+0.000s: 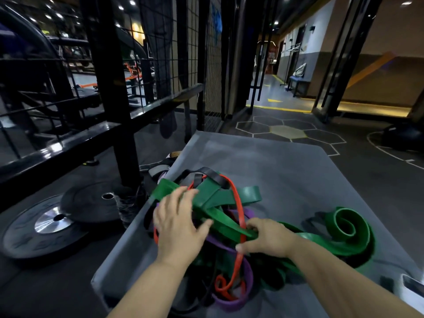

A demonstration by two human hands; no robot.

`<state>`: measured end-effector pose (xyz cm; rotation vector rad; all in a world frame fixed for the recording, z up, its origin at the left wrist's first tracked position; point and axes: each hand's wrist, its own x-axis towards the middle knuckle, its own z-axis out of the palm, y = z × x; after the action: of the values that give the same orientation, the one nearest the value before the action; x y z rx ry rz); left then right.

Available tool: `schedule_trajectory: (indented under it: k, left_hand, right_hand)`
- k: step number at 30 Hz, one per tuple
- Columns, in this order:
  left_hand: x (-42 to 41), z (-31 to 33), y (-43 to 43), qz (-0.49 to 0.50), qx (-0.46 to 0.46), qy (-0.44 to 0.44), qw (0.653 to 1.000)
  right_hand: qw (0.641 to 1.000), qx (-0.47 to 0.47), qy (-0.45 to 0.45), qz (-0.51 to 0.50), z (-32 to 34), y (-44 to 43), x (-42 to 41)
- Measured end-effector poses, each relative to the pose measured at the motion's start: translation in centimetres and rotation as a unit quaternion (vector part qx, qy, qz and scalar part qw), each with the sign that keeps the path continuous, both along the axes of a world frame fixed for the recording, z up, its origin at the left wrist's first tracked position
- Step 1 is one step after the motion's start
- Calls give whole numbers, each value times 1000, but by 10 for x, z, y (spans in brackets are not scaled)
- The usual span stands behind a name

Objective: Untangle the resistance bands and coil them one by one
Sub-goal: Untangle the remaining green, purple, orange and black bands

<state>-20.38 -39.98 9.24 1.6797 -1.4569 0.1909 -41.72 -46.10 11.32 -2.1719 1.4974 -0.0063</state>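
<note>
Resistance bands [218,198] lie tangled on the grey surface [286,171]. Our left grip [176,223] rests open-fingered on the tangle; our right grip [266,239] clasps a green band [224,220].

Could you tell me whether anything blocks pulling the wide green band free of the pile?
Yes: the red band loops over the green band beside the right hand, and a black band crosses its far end.

Smooth rubbery bands [220,212], matt mat [286,171]
</note>
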Motion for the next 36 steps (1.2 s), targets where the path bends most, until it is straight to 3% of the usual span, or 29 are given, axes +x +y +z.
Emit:
schedule_trajectory:
  k: [2,5,10,14,17,18,20,21,23,24,25,27,28,31,33,36]
  left_hand:
    - [13,3,0,44,75,74,993]
    - [27,5,-5,-7,190,122,974]
    - [24,38,-18,-133,132,324,927]
    - [24,74,-35,-215,100,481,844]
    - [25,112,-45,-226,22,631,742]
    - [27,123,-49,-226,6,647,729]
    - [31,132,-57,-203,44,604,770]
    - [32,129,-63,-170,101,526,827]
    - [27,118,-71,-70,240,224,942]
    - [19,114,-69,-34,261,86,961]
    - [7,111,-67,-35,234,13,972]
    - [-26,107,-61,-152,129,35,979]
    - [-48,107,-56,-230,106,85,964]
    - [-110,108,-38,-356,180,153,904]
    - [-132,103,-38,-338,228,129,904]
    - [-141,106,-42,-256,173,32,951]
  right_hand:
    - [993,0,-115,-41,9,-1,-8]
    - [959,-15,-266,-98,39,-2,-22]
    - [868,-43,-460,-184,106,-11,-51]
    - [818,-96,-525,-214,162,-13,-80]
    - [721,-134,-621,-277,202,-12,-101]
    - [694,-156,-642,-285,211,-11,-109]
    - [685,-181,-642,-293,220,-9,-122]
    - [690,-174,-636,-298,219,-7,-127]
    - [711,-154,-616,-303,213,-3,-129]
    - [724,-155,-598,-306,208,-2,-130]
    - [739,-156,-584,-299,204,-2,-129]
    - [758,-154,-570,-275,198,2,-124]
    - [761,-158,-570,-266,198,3,-121]
    - [756,-166,-580,-255,209,8,-114]
    - [751,-179,-587,-245,224,14,-110]
    - [738,-198,-604,-226,246,24,-113]
